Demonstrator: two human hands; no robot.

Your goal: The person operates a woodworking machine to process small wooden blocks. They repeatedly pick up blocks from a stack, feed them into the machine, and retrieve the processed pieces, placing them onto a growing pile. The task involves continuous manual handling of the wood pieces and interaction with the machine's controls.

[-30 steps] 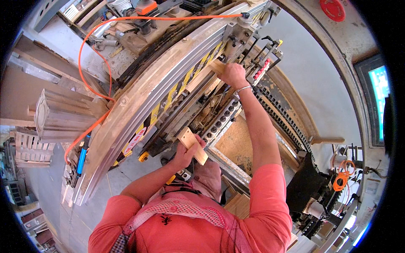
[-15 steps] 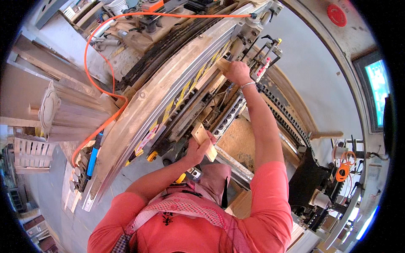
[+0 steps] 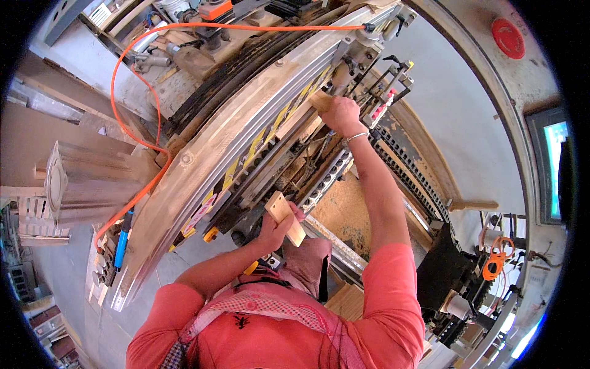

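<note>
Two hands: the left hand [image 3: 273, 234] wraps its fingers round a pale wooden block [image 3: 279, 207]; the right hand [image 3: 342, 117], well out in front, pinches a second wooden piece [image 3: 319, 100].
Block: here it is, tilted above the lap [image 3: 305, 261], close to the near edge of the machine [image 3: 258, 190].
Loose grip: one hand alone has the block, so a slackened hold could send it down among the metalwork.
Bare fingers: the right ones sit close to clamps and levers; should any part there shift, a pinch looks possible.
Bracelet [image 3: 356, 138]: one to watch, since it could snag on those fittings if the wrist brushes past.
Orange hose [image 3: 113, 92]: draped in a loop, it might catch a passing arm.
Machine surface: dark and dusty, with a long tan rail [image 3: 203, 144], a yellow-and-black strip [image 3: 236, 169] and a sawdust-coloured panel [image 3: 344, 215].
Room: grey floor [image 3: 77, 270] and silvery cylinder [image 3: 98, 181] leftward; red button [image 3: 508, 38] and lit screen [image 3: 557, 157] rightward.
</note>
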